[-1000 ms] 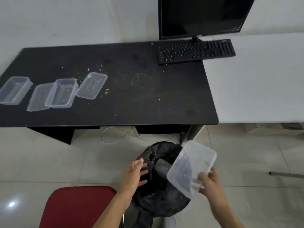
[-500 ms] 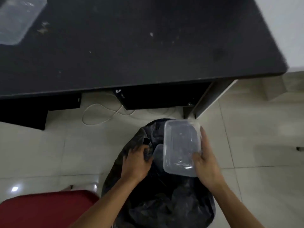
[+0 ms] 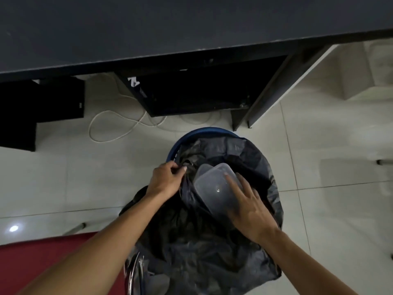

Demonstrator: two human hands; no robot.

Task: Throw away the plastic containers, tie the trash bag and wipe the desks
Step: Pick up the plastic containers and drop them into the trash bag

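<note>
A black trash bag (image 3: 251,158) lines a blue bin (image 3: 185,138) on the floor in front of the black desk (image 3: 148,28). My left hand (image 3: 164,180) grips the bag's left rim and holds it back. A clear plastic container (image 3: 212,188) sits tilted in the bag's mouth, on top of another clear piece. My right hand (image 3: 248,205) lies on the container with its fingers stretched along the container's right side and presses on it. The other containers on the desk are out of view.
A red chair seat (image 3: 32,265) is at the lower left with its chrome frame (image 3: 133,271) beside the bag. A white cable (image 3: 110,124) loops on the tiled floor under the desk. A white desk leg (image 3: 270,92) stands at the right.
The view has dropped closer to the bin. My right hand has lowered the container from above the bag into its mouth. My left hand has kept hold of the bag's rim.
</note>
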